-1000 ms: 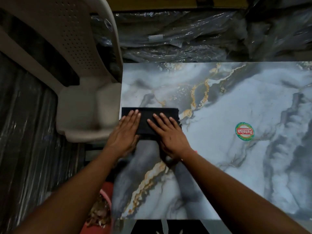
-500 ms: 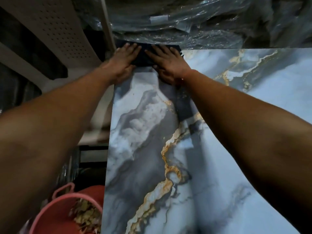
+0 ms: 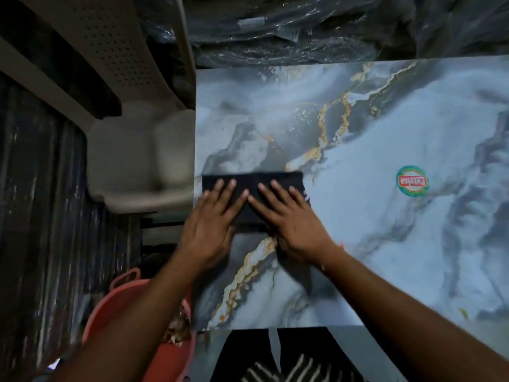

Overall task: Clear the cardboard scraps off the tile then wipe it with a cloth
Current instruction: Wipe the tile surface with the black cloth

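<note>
Hands [image 3: 256, 224] flat on cloth [image 3: 252, 181].

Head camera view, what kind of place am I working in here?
Likely a tile shop or storeroom: a large marble-print tile still bearing its brand sticker, plastic-wrapped stock behind it, and a plastic chair alongside.

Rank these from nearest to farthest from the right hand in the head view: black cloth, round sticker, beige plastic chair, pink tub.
1. black cloth: under the right hand, pressed flat on the tile.
2. round sticker: on the tile, to the hand's right.
3. beige plastic chair and pink tub: both off the tile's left edge; too close to call.
</note>
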The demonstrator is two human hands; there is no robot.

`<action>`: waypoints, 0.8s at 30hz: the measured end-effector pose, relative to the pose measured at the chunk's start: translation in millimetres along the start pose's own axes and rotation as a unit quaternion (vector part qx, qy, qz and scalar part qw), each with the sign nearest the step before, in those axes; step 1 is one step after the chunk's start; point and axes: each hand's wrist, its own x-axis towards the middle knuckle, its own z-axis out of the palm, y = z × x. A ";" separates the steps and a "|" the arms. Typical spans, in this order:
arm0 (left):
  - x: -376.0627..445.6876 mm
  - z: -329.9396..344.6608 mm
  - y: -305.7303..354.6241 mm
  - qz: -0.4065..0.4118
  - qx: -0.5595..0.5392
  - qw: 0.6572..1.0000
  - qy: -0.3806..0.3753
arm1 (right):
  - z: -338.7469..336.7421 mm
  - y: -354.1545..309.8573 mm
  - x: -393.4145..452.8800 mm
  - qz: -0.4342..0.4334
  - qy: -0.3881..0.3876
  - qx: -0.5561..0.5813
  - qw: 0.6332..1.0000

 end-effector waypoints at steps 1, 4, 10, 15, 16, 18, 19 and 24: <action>-30.7 9.0 16.2 -0.006 -0.008 1.000 -0.004 | 6.7 -16.4 -28.0 0.002 -0.007 0.010 1.000; -120.6 40.4 57.7 -0.026 -0.033 0.999 -0.027 | 22.9 -61.2 -107.2 -0.006 -0.035 0.039 0.999; -193.0 65.4 92.1 -0.036 -0.034 0.996 -0.077 | 38.0 -100.4 -176.6 0.005 -0.092 0.050 0.994; -175.4 60.0 78.8 -0.010 -0.047 0.997 -0.063 | 34.6 -96.6 -164.8 0.022 -0.058 0.041 0.997; -165.6 57.0 73.7 -0.008 -0.048 0.997 -0.059 | 32.6 -92.0 -158.1 0.028 -0.047 0.040 0.998; -137.5 49.1 63.3 -0.008 -0.047 0.997 -0.052 | 28.4 -76.6 -139.8 0.029 -0.032 0.038 0.998; -119.7 44.0 58.4 -0.007 -0.043 0.998 -0.044 | 26.2 -65.3 -127.3 0.028 -0.026 0.035 0.999; -0.4 14.4 18.7 0.019 -0.014 1.000 -0.003 | 7.4 9.0 -31.1 0.030 0.004 -0.007 1.000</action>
